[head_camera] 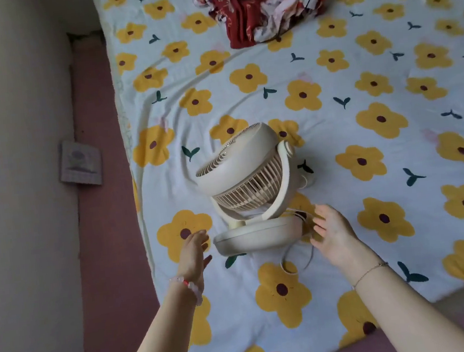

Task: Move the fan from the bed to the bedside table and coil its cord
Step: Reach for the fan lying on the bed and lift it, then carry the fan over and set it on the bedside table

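A cream table fan (pixel 247 180) lies tipped on the bed (pixel 365 137), its round base (pixel 256 235) facing me and its grille pointing up and left. Its pale cord (pixel 295 261) loops on the sheet just below and to the right of the base. My left hand (pixel 194 249) is open, just left of the base and not touching it. On the other side of the base, my right hand (pixel 331 231) hovers over the cord with its fingers spread. Neither hand holds anything. No bedside table is in view.
The bed has a white sheet with yellow flowers. A crumpled red and white cloth (pixel 263 4) lies at its far end. A pink floor strip (pixel 102 190) and a pale wall (pixel 16 171) run along the left, with a small square card (pixel 80 162) at the wall's foot.
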### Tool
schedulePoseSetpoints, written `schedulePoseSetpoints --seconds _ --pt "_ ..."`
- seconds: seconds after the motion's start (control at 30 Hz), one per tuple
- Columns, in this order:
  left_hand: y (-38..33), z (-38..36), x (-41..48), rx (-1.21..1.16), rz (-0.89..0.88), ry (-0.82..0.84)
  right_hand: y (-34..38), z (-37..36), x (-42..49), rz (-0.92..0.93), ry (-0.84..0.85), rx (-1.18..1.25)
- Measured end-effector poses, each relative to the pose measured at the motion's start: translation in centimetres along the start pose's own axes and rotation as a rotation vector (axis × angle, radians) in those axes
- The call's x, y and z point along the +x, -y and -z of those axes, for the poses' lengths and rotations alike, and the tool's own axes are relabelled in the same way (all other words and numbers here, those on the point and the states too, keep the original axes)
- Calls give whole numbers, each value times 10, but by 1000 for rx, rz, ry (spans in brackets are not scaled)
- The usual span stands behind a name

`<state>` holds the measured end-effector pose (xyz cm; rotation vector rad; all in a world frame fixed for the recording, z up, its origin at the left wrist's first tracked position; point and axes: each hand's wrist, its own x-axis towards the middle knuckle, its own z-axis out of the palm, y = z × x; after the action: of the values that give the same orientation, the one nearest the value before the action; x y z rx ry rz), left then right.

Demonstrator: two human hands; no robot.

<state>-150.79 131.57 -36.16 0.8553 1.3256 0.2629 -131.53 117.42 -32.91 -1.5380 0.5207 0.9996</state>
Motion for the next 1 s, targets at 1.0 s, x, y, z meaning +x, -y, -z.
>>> schedulePoseSetpoints --seconds 1.0 --pt "-4 -18 46 -271 425 286 -24 -7 47 -283 354 219"
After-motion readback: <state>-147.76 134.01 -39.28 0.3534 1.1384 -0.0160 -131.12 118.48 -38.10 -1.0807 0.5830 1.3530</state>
